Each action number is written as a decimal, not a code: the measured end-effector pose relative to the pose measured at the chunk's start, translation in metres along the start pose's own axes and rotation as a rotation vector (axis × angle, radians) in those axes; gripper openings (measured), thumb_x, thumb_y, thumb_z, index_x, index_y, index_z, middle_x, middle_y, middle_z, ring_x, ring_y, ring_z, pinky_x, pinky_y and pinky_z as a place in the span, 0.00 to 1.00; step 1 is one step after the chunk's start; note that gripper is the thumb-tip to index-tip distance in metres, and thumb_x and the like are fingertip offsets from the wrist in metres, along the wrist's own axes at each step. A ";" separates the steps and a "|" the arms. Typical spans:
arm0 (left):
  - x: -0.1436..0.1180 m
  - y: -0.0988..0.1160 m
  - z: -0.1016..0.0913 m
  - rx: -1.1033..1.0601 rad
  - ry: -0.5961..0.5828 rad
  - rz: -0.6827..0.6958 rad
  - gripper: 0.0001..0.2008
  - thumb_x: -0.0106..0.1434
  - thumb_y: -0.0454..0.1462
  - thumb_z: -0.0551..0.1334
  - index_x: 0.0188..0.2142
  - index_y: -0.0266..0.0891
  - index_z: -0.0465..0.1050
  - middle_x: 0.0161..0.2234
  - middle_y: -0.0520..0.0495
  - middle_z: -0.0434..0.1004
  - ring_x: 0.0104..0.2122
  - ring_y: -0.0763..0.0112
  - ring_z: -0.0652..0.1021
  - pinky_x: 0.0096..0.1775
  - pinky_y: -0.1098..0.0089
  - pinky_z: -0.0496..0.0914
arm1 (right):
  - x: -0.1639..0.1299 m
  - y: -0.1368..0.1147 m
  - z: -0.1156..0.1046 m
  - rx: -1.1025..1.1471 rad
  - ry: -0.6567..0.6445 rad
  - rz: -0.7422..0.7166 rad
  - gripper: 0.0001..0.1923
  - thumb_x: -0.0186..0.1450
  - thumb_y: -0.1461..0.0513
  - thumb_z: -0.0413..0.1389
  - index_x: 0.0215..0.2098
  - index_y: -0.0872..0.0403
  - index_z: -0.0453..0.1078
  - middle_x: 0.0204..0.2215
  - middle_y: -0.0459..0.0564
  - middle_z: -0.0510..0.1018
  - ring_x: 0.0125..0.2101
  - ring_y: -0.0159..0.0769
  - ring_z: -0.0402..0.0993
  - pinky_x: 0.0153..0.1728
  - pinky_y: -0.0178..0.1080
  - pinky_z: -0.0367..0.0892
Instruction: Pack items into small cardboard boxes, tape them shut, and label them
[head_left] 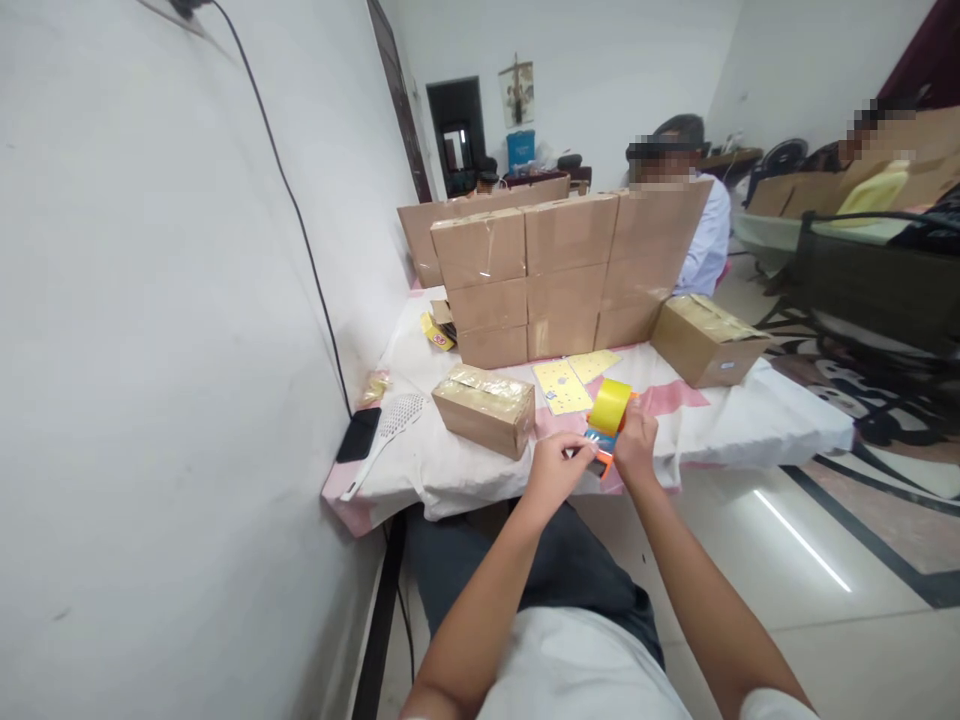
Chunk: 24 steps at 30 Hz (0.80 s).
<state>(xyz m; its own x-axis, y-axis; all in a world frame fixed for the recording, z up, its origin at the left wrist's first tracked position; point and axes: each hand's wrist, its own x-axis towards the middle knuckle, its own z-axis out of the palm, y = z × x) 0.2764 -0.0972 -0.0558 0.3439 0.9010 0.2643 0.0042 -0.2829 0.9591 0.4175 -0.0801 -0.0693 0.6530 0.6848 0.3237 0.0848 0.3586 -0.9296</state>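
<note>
A tape dispenser (611,408) with a yellow roll and orange and blue parts is held over the table's front edge. My right hand (637,436) grips it from the right side. At its lower left, my left hand (561,466) pinches with thumb and finger by the blue part; what lies between the fingertips is too small to make out. Just left of my hands, a taped cardboard box (484,408) rests on the table. Beyond the dispenser lie yellow printed sheets (562,386).
Stacked cardboard boxes (566,275) form a wall across the table (780,415). Another taped box (709,340) stands at the right. To the left lie a phone (359,435), a white fly swatter (397,420) and a small yellow box (437,332). A person (705,235) sits behind the stack.
</note>
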 end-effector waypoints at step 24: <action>-0.015 -0.051 0.011 -0.255 -0.112 -0.157 0.22 0.50 0.53 0.72 0.26 0.34 0.77 0.21 0.50 0.75 0.22 0.75 0.71 0.26 0.73 0.62 | 0.006 -0.034 -0.002 0.250 0.156 0.267 0.20 0.65 0.46 0.52 0.31 0.54 0.68 0.20 0.47 0.75 0.19 0.35 0.74 0.20 0.36 0.70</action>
<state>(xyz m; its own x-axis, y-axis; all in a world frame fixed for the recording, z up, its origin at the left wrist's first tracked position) 0.2811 -0.0996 -0.1100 0.4588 0.8815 0.1118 -0.1653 -0.0390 0.9855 0.4202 -0.0890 -0.0364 0.7355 0.6770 0.0276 -0.2769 0.3375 -0.8997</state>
